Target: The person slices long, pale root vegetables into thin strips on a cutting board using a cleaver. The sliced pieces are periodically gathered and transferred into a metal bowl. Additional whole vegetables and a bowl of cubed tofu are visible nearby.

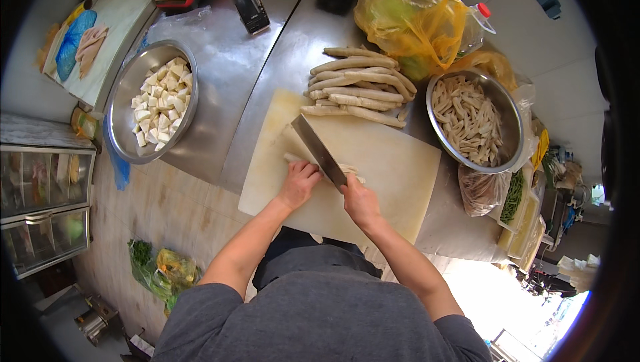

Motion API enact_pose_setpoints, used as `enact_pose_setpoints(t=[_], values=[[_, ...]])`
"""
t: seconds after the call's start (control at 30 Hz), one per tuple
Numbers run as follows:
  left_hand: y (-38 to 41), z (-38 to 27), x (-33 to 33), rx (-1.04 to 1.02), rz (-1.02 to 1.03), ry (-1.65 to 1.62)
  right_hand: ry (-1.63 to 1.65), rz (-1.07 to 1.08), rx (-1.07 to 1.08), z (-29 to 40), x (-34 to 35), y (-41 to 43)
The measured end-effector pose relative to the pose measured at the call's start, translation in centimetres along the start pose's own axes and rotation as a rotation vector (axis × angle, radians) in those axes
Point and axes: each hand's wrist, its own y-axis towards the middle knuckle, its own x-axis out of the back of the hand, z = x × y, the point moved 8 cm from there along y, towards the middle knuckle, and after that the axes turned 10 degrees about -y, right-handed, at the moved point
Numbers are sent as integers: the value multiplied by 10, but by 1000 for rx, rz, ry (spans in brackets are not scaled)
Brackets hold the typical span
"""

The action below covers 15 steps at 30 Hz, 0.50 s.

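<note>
My right hand [361,203] grips a Chinese cleaver [320,151] by its handle, with the blade slanting up and left over a white cutting board [390,154]. Just left of the blade, the bent fingers of my left hand [300,183] press on a long pale piece of food [291,157]. Cut pale slices [350,168] lie right of the blade, partly hidden by it. Beyond them, a pile of long, pale, tubular food pieces [357,82] rests at the board's far edge. Similar slices [467,119] fill much of a steel bowl [518,134] on the right.
A steel bowl [116,127] at left holds pale root-vegetable chunks [162,104]. On the steel counter [215,77] are a black box-shaped device [251,8], a yellow plastic bag [400,14] and a red-capped plastic jug [472,32]. Green beans [513,196] lie at right; bagged greens [150,272] sit low at left.
</note>
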Motion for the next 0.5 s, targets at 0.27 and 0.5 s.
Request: enact_pose_setpoints(t=[0.27,0.5], values=[[1,13,18,34,-36,42,-94,92,87,29,15,10],[1,16,16,13,-42,31,-13,21,49,23,9,27]])
